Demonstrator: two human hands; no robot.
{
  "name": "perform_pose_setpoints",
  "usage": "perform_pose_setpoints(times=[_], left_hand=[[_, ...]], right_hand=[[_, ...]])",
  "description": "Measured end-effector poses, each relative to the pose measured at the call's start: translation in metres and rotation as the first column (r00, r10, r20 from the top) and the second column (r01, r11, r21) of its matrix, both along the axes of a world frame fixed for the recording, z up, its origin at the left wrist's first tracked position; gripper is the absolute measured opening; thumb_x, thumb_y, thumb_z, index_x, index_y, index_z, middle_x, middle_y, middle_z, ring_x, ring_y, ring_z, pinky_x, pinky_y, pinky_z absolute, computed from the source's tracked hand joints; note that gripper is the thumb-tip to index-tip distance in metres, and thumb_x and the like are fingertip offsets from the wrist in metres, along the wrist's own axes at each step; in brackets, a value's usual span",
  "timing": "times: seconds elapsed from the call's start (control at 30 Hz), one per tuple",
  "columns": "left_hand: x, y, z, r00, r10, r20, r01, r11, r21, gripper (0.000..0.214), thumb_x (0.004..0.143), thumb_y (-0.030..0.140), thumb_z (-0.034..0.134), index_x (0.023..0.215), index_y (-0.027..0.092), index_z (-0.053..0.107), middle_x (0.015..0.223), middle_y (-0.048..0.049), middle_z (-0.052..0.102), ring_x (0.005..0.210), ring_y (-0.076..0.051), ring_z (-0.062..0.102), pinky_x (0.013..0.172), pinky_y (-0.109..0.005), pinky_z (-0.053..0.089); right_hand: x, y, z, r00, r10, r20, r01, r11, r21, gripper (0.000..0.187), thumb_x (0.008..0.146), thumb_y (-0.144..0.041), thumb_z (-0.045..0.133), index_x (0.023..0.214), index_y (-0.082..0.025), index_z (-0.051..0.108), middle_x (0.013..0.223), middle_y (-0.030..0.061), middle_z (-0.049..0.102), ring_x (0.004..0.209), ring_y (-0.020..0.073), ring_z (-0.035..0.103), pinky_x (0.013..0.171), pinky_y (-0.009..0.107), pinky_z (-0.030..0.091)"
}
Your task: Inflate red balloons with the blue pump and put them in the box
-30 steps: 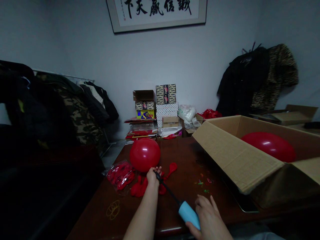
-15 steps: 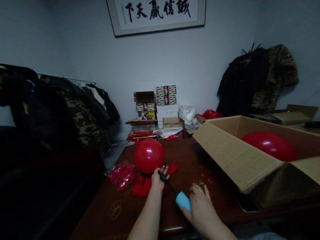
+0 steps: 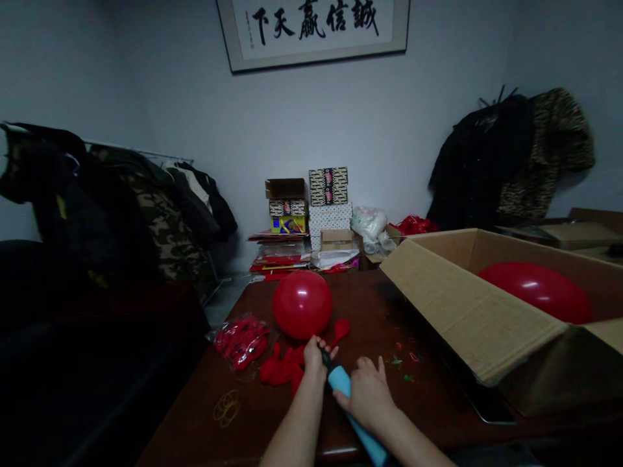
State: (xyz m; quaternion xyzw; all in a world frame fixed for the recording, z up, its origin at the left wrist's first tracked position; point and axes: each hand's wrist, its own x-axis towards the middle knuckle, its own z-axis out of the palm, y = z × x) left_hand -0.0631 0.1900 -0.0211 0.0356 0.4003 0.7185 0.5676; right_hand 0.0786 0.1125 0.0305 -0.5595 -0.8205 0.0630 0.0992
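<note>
Dim room, dark wood surface [image 3: 370,305] seen from the head camera. Inflated round red balloon [image 3: 302,305] sits on it at centre, its lower edge just above the left hand [image 3: 315,359]. Balloon neck is hidden by the fingers, so the join to the pump can't be seen. Left grip is closed, fingers curled round the dark nozzle [image 3: 325,359] of a hand pump [image 3: 341,383], right at the balloon's underside. Right hand [image 3: 368,395] is closed round the pump's light blue barrel, which slants toward 5 o'clock. Step in hand looks like inflating on the pump; the next move calls for the left grip keeping its pinch at the neck.

From the balloon outward: limp red balloons [image 3: 285,366] at 6 o'clock, plastic bag of red balloons [image 3: 242,342] at 8 o'clock, rubber bands [image 3: 226,408] further out at 7 o'clock, small coloured bits [image 3: 402,363] at 4 o'clock. Open cardboard box [image 3: 467,305] at 3 o'clock holds a larger red balloon [image 3: 535,292]. Stacked patterned boxes [image 3: 328,191] at 12 o'clock, coats on a rack [image 3: 156,207] at 10 o'clock, framed calligraphy [image 3: 311,26] above on the wall.
</note>
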Motion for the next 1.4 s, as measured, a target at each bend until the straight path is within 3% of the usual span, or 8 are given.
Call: perform_pose_setpoints(times=[0.2,0.37,0.57,0.67,0.87,1.03,1.27,1.4], left_hand=[[0.001,0.006,-0.007,0.999,0.004,-0.048,-0.003,1.000,0.019,0.020,0.082,0.021,0.043,0.063,0.019,0.040,0.045,0.0076,0.038,0.037,-0.007,0.036,0.069,-0.041,0.051],[-0.011,0.010,0.010,0.998,0.050,-0.040,-0.049,0.998,0.027,0.019,0.081,0.018,0.041,0.063,0.020,0.039,0.046,0.0080,0.037,0.037,-0.007,0.036,0.072,-0.043,0.051],[-0.028,0.014,0.028,0.998,0.038,-0.041,-0.037,0.999,0.023,0.018,0.079,0.016,0.042,0.062,0.020,0.039,0.045,0.0085,0.034,0.037,-0.006,0.034,0.076,-0.045,0.051],[-0.024,0.014,0.030,1.000,0.013,-0.004,-0.013,1.000,0.026,0.018,0.078,0.015,0.042,0.061,0.019,0.038,0.045,0.0085,0.034,0.037,-0.006,0.034,0.077,-0.046,0.051],[-0.016,0.007,0.032,0.997,0.015,0.077,-0.019,0.998,0.054,0.021,0.079,0.013,0.042,0.059,0.020,0.038,0.046,0.0079,0.033,0.038,-0.006,0.035,0.079,-0.045,0.050],[-0.011,-0.002,0.028,0.990,-0.007,0.138,-0.002,0.998,0.069,0.020,0.079,0.013,0.043,0.060,0.019,0.039,0.047,0.0070,0.037,0.040,-0.007,0.037,0.079,-0.045,0.050],[0.000,-0.009,0.016,0.991,-0.054,0.125,0.046,0.997,0.066,0.016,0.078,0.015,0.045,0.063,0.019,0.041,0.048,0.0068,0.041,0.043,-0.009,0.046,0.075,-0.045,0.049],[-0.002,-0.013,0.010,0.992,-0.084,0.089,0.084,0.996,0.000,0.014,0.078,0.019,0.046,0.065,0.018,0.042,0.056,0.0026,0.050,0.062,-0.019,0.062,0.071,-0.045,0.047]], right_hand=[[0.005,-0.008,-0.006,0.999,0.037,-0.008,-0.037,0.999,-0.029,0.053,0.078,-0.056,0.045,0.097,-0.012,0.068,0.110,0.0161,0.060,0.119,0.0308,0.040,0.107,0.048,0.004],[0.027,-0.030,0.003,0.999,0.045,-0.004,-0.045,0.999,-0.006,0.048,0.075,-0.054,0.050,0.091,-0.013,0.069,0.109,0.0165,0.060,0.121,0.0319,0.038,0.107,0.048,-0.003],[0.063,-0.058,0.012,0.994,0.110,0.001,-0.109,0.984,-0.141,0.048,0.074,-0.052,0.050,0.095,-0.012,0.068,0.115,0.0176,0.057,0.124,0.0336,0.034,0.107,0.049,-0.006],[0.069,-0.063,0.022,0.993,0.114,-0.004,-0.114,0.983,-0.141,0.048,0.074,-0.051,0.049,0.095,-0.013,0.068,0.117,0.0173,0.056,0.124,0.0344,0.032,0.106,0.050,-0.007],[0.058,-0.059,0.048,0.996,0.094,0.003,-0.094,0.994,-0.058,0.049,0.075,-0.053,0.048,0.093,-0.013,0.069,0.115,0.0178,0.056,0.123,0.0341,0.034,0.106,0.049,-0.006],[0.038,-0.046,0.057,0.997,0.058,0.053,-0.055,0.997,-0.050,0.052,0.075,-0.052,0.047,0.099,-0.011,0.068,0.111,0.0193,0.058,0.119,0.0345,0.038,0.106,0.051,0.000],[0.009,-0.017,0.045,0.995,0.046,0.092,-0.047,0.999,0.009,0.056,0.075,-0.053,0.046,0.102,-0.009,0.066,0.114,0.0206,0.057,0.117,0.0345,0.040,0.105,0.052,0.005],[-0.002,-0.003,0.035,0.996,0.032,0.081,-0.035,0.999,0.031,0.052,0.074,-0.052,0.047,0.102,-0.012,0.066,0.112,0.0186,0.058,0.114,0.0333,0.042,0.104,0.053,0.006]])
